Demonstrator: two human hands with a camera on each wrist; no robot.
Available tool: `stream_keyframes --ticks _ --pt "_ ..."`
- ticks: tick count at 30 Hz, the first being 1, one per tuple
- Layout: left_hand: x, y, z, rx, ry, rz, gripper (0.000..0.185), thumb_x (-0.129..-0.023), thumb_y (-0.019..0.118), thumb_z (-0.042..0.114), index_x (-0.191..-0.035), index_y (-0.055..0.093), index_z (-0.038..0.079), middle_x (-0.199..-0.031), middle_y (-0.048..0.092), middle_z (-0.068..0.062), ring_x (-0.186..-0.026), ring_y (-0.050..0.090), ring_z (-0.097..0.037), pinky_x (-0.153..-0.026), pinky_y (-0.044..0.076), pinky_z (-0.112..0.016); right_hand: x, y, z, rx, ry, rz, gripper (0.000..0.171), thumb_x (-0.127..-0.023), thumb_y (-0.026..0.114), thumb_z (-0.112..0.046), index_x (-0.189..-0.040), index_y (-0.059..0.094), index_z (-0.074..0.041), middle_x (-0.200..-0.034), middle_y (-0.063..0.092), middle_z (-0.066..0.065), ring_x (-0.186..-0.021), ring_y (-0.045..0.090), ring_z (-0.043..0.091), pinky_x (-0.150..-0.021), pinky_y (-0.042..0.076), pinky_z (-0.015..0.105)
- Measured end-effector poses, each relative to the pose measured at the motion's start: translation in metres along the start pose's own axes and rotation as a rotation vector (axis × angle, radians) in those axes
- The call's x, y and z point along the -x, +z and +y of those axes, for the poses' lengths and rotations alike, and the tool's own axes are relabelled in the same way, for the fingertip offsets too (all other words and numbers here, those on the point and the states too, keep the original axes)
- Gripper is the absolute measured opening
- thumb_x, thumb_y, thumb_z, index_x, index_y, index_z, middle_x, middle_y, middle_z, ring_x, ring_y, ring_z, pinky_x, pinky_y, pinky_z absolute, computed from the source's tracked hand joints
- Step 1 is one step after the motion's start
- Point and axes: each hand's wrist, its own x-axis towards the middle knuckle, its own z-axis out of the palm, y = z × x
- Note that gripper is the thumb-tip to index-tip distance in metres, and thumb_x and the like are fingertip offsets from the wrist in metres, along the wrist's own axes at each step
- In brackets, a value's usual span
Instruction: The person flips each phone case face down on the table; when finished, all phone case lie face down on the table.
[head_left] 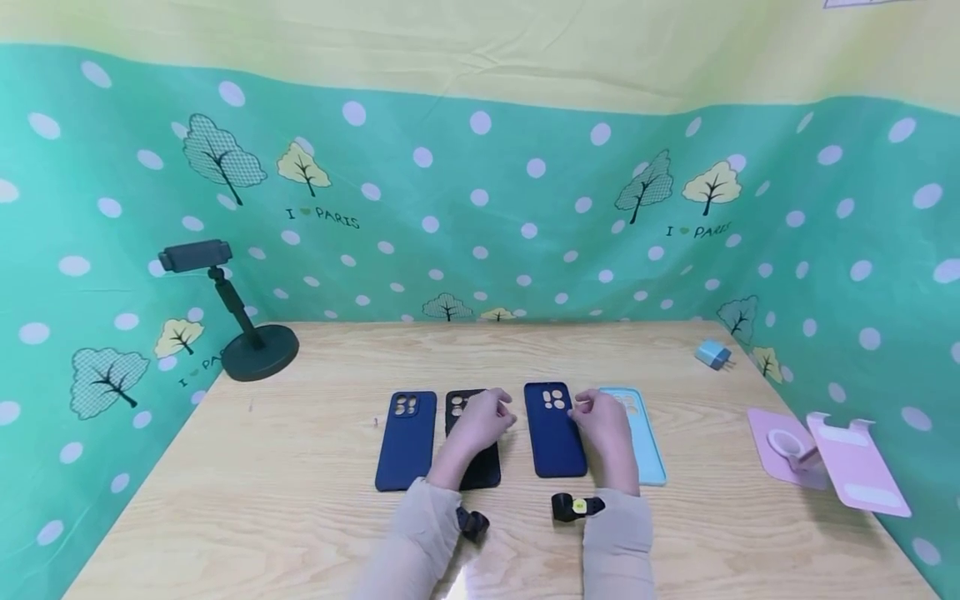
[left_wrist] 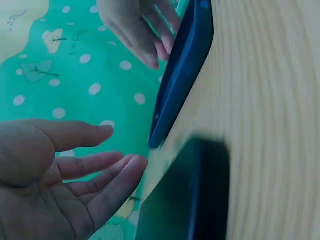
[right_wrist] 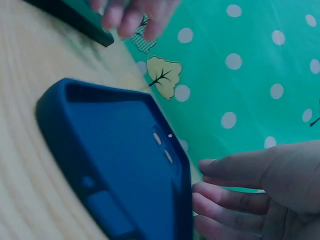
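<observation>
Several phone cases lie in a row on the wooden table. A dark blue phone case point(head_left: 405, 450) is leftmost, beside a black phone case point(head_left: 482, 471). My left hand point(head_left: 482, 421) hovers over the black one, its fingers loosely bent with nothing between them. Right of it lies another dark blue phone case point(head_left: 557, 446), hollow side up in the right wrist view. My right hand point(head_left: 603, 421) is at that case's right edge, fingers relaxed; whether the fingertips touch the rim I cannot tell. Partly beneath my right hand is a light blue phone case point(head_left: 648, 450).
A black phone stand point(head_left: 258, 350) with a round base stands at the back left. Toward the back right lies a small blue charger plug point(head_left: 712, 353). A pink folding stand point(head_left: 855, 467) is at the right edge. Green dotted cloth point(head_left: 480, 217) hangs around the table.
</observation>
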Motion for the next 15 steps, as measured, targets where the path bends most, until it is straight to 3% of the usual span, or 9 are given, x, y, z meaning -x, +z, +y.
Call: stream_keyframes --ticks 8,15 --pt "-0.009 0.027 0.009 0.023 -0.126 -0.013 0.039 -0.09 0.065 0.007 -0.123 0.056 -0.01 -0.08 0.062 -0.008 -0.061 0.052 -0.014 -0.053 0.04 -0.024 -0.004 0.011 0.006 0.02 0.031 -0.003 0.016 -0.086 0.067 -0.003 -0.1 0.07 0.004 -0.083 0.068 0.012 -0.075 0.061 0.022 -0.071 0.05 0.038" --pt "-0.012 0.034 0.005 0.083 -0.139 -0.017 0.037 -0.089 0.064 0.001 -0.122 0.057 -0.013 -0.067 0.06 -0.005 -0.055 0.053 -0.012 -0.05 0.038 -0.022 -0.003 0.011 0.004 0.016 0.026 0.0 0.013 -0.086 0.065 -0.001 -0.097 0.071 0.003 -0.083 0.069 0.012 -0.074 0.061 0.021 -0.068 0.049 0.036"
